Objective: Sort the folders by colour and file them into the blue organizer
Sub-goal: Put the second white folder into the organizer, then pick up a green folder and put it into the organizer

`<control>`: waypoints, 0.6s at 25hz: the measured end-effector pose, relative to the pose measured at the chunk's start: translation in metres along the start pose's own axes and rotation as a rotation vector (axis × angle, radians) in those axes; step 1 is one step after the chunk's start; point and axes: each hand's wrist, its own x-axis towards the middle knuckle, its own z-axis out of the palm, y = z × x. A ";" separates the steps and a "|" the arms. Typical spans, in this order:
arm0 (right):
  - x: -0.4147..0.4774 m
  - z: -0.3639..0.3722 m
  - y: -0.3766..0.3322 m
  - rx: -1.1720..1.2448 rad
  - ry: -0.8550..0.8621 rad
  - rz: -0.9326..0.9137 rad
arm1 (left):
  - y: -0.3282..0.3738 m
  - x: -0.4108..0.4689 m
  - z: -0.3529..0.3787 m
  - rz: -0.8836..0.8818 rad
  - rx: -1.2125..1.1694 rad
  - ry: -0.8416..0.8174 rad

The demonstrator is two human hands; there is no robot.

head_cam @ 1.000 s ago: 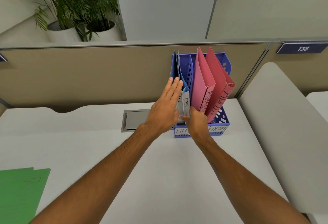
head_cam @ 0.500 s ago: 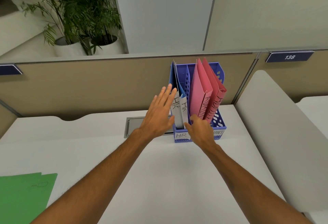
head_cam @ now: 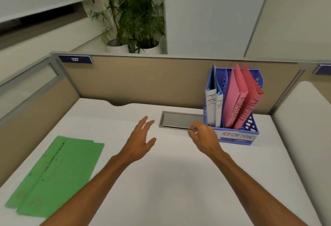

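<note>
The blue organizer (head_cam: 250,127) stands at the back right of the white desk. Its left slot holds two blue folders (head_cam: 213,100) with white spines marked HR. Two red folders (head_cam: 238,98) lean in the slots to the right. Green folders (head_cam: 57,172) lie flat and overlapping at the desk's front left. My left hand (head_cam: 139,141) hovers over the middle of the desk, fingers straight and spread, holding nothing. My right hand (head_cam: 204,138) is in front of the organizer's left corner, fingers loosely curled, holding nothing.
A grey metal cable hatch (head_cam: 180,120) is set into the desk left of the organizer. Beige partition walls (head_cam: 143,82) close the back and left sides. A white rounded panel (head_cam: 302,136) borders the right. Potted plants (head_cam: 136,20) stand beyond the partition.
Both hands have drawn back from the blue folders and the organizer toward the desk's middle. The view has swung left, bringing the green folders more fully into sight.
</note>
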 end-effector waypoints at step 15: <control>-0.032 0.226 -0.225 0.075 -0.334 -0.116 | -0.267 -0.163 -0.138 -0.366 -0.116 0.050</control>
